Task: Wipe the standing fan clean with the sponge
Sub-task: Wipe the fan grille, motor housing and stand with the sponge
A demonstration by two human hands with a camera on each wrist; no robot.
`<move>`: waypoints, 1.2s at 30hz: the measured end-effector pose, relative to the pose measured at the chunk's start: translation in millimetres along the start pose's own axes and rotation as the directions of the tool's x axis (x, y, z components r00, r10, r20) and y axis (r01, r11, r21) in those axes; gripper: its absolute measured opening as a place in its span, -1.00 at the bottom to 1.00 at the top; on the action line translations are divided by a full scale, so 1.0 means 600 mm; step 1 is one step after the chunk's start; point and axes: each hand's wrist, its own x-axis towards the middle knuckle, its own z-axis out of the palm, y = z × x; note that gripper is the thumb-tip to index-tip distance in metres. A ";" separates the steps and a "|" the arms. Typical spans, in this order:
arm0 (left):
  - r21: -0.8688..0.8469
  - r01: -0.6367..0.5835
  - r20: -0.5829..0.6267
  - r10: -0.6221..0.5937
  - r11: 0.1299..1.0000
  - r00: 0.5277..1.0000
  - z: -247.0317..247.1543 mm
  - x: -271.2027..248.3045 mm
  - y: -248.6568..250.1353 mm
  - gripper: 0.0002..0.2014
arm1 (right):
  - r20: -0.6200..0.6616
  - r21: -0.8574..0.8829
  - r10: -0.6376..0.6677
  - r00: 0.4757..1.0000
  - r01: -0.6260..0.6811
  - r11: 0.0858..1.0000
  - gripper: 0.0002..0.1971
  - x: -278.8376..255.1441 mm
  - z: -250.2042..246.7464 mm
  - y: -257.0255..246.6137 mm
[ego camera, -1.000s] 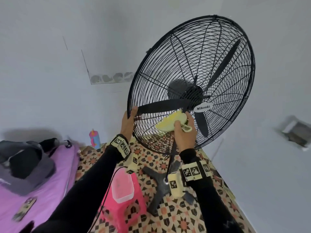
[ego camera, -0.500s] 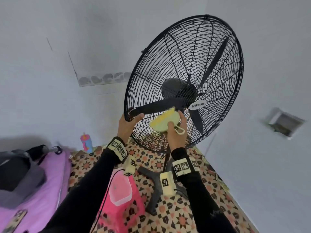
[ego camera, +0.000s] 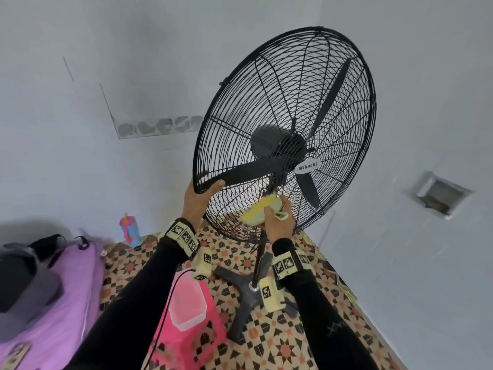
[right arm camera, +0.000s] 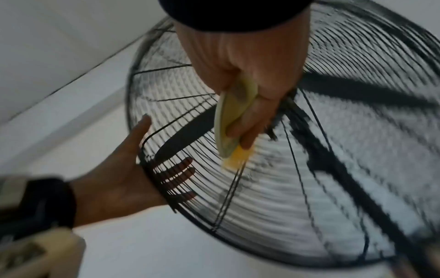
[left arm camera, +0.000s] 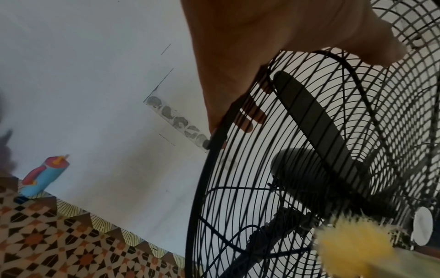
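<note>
Standing fan (ego camera: 285, 134) fills the centre and upper right of the head view, its cross base (ego camera: 241, 295) on the patterned floor (ego camera: 280, 343) at lower centre. Left hand (ego camera: 197, 201) sits at the lower left rim of the guard, thumb in front, fingers (right arm camera: 176, 175) behind the wires. Right hand (ego camera: 278, 222) is just right of it, lower centre of the guard, below the hub badge (ego camera: 307, 166). Sponge (ego camera: 260, 213) lies between right hand and guard front, touching the wires. Stool (ego camera: 192, 335) stands left of the base, tub (ego camera: 186, 303) on top. Bottle (ego camera: 129, 229) stands at the wall, left. Bed (ego camera: 53, 303) occupies the lower left corner. Wall recess (ego camera: 440, 193) at right.
</note>
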 end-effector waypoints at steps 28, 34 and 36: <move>-0.008 -0.017 0.003 0.017 1.000 1.000 0.006 0.005 -0.005 0.01 | -0.005 -0.049 -0.022 1.000 0.022 0.999 -0.56 0.075 -0.026 -0.049; -0.001 -0.004 0.006 0.004 1.000 1.000 0.002 0.004 -0.006 -0.02 | 0.023 0.023 0.049 0.999 -0.050 0.998 -0.63 0.085 -0.036 -0.051; -0.001 -0.010 0.004 0.010 1.000 1.000 0.007 0.001 -0.004 -0.02 | 0.025 -0.063 0.071 0.997 -0.070 0.996 -0.65 0.085 -0.042 -0.042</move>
